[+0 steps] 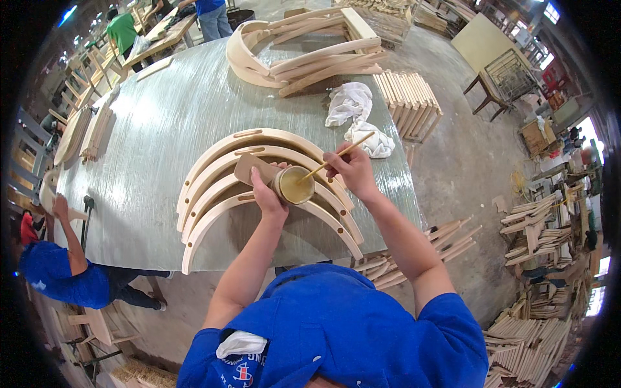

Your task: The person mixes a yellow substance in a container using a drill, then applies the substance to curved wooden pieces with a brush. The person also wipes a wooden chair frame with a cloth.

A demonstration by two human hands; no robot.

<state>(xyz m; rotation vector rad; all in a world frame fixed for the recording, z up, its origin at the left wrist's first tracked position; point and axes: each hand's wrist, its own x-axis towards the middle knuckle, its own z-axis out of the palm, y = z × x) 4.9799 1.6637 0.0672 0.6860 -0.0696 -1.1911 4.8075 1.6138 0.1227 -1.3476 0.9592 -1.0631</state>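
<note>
My left hand (268, 193) is wrapped round a cup (296, 186) of pale yellowish paste or glue. The same hand also has a flat tan piece with a rounded end (244, 169) against it, its kind unclear. Between the fingers of my right hand (352, 169) is a thin stick (336, 155), its lower end in the cup. Below both hands, three curved wooden parts (259, 136) lie nested on the table (149, 149). They have slots at the top and round dark spots near their ends.
Assembled curved wooden frames (304, 68) are piled at the table's far side. White cloths (350, 102) lie at its right edge, near stacked wooden slats (409, 103). A co-worker in blue (71, 275) is at the left. More wooden parts (527, 343) fill the floor at right.
</note>
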